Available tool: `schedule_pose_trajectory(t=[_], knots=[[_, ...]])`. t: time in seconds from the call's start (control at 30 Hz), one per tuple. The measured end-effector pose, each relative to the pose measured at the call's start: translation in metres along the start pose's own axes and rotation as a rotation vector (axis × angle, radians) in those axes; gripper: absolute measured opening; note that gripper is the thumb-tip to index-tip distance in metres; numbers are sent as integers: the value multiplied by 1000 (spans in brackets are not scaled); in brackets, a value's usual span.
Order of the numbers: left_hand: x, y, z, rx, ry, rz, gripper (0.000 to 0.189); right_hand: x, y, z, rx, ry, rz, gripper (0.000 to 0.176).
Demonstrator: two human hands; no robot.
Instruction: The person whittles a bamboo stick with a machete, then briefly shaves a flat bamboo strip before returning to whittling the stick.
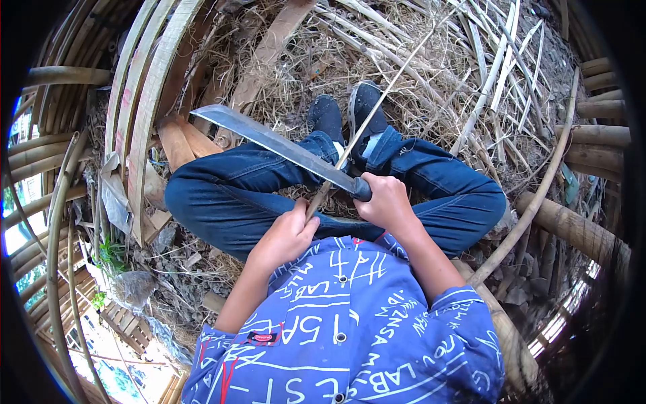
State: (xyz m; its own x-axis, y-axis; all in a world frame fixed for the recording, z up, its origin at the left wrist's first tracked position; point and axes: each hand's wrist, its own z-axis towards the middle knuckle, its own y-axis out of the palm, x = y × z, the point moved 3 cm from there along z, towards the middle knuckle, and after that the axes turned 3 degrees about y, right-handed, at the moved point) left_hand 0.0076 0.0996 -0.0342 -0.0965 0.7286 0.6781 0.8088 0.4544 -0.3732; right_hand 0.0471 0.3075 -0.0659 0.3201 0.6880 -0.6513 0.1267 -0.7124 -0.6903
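Observation:
My right hand (385, 202) is closed round the dark handle of a machete (269, 143), whose long worn blade points up and left over my bent leg. In my left hand (291, 232) is the near end of a thin bamboo strip (385, 98), gripped close to my lap. The strip runs away between my shoes toward the top right. Near its handle the blade crosses the strip and appears to touch it. Fingers of both hands are partly hidden by their own grip.
I sit cross-legged in jeans (222, 192). Curly shavings (296, 81) cover the ground ahead. Split strips (498, 60) lie at the upper right, and flat wooden slats (138, 135) stand at left. A long pole (538, 195) and a thick bamboo (572, 225) lie at right.

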Motion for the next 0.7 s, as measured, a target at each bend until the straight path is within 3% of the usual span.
schedule_pose_trajectory(t=[0.2, 0.47, 0.7], knots=[[-8, 14, 1, 128, 52, -20, 26, 5, -9, 1, 12, 46, -3, 19], [-7, 12, 3, 47, -11, -89, 24, 3, -6, 10, 12, -63, -188, 18], [-8, 9, -3, -5, -49, -162, 20, 33, -23, 35, 80, 25, -351, 21]])
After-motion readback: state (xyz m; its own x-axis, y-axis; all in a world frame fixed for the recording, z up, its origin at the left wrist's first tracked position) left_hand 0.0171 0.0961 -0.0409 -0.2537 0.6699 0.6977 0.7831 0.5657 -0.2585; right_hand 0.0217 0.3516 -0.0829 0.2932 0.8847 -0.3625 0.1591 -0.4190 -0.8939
